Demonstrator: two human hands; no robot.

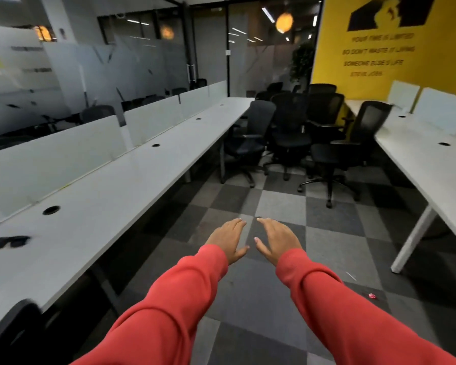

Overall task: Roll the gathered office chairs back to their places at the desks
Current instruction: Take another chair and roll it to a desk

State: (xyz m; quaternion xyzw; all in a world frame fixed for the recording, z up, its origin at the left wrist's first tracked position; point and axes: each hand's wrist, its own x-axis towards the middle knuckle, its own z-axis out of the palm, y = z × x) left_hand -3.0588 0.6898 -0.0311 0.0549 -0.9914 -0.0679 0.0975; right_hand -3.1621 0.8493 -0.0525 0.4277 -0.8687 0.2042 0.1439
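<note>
Several black office chairs point(295, 127) stand bunched together at the far end of the aisle, in front of the yellow wall. The nearest one point(340, 151) is on the right, another point(250, 138) sits by the end of the left desk. My left hand point(228, 239) and my right hand point(277, 239) reach forward side by side over the checkered carpet, palms down, fingers straight, holding nothing. Both are well short of the chairs. Red sleeves cover my arms.
A long white desk point(111, 196) with frosted dividers runs along the left, another white desk point(432, 164) along the right. The back of a dark chair point(8, 330) shows at the bottom left. A small red object point(372, 295) lies on the carpet.
</note>
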